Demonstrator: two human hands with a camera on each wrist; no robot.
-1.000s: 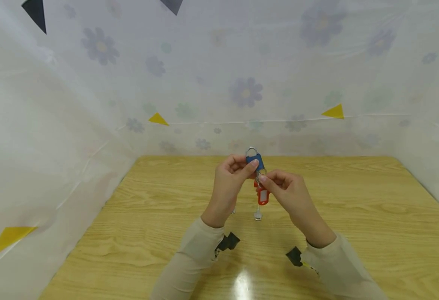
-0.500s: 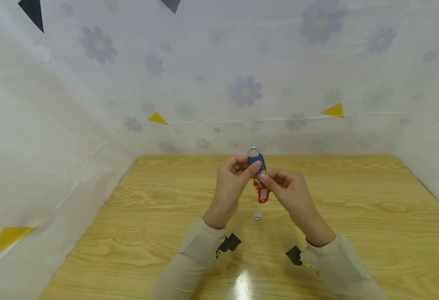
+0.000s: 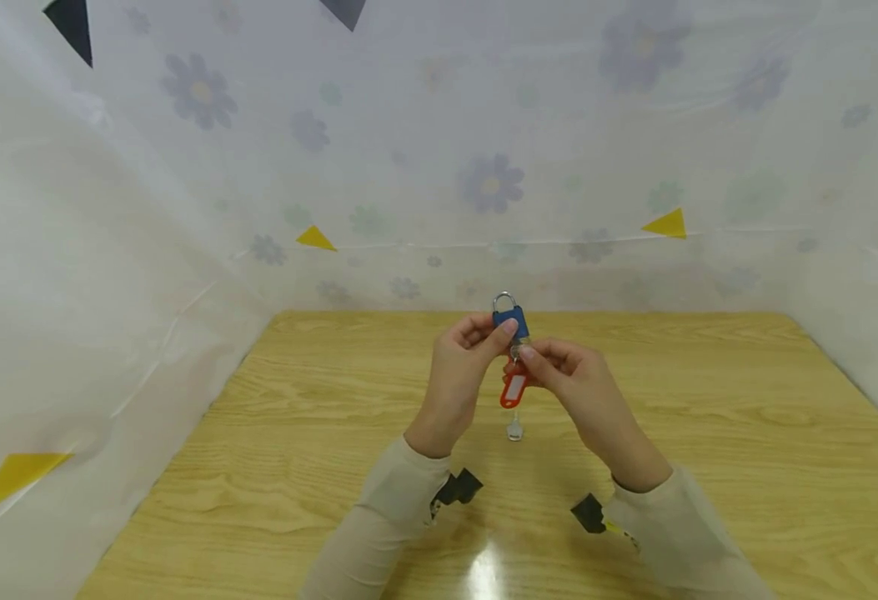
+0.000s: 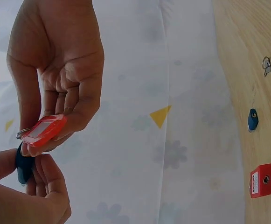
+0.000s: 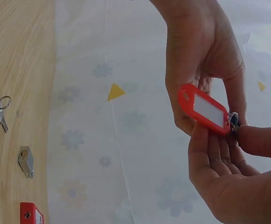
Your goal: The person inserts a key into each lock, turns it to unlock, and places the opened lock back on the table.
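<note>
Both hands work above the wooden table (image 3: 709, 433): the left hand (image 3: 459, 367) pinches a blue padlock (image 3: 511, 319), the right hand (image 3: 577, 377) pinches the key under it, red tag (image 3: 513, 389) dangling. Judging by the closed shackle, unlocking remains. Spare key (image 3: 514, 429) lies below.
</note>
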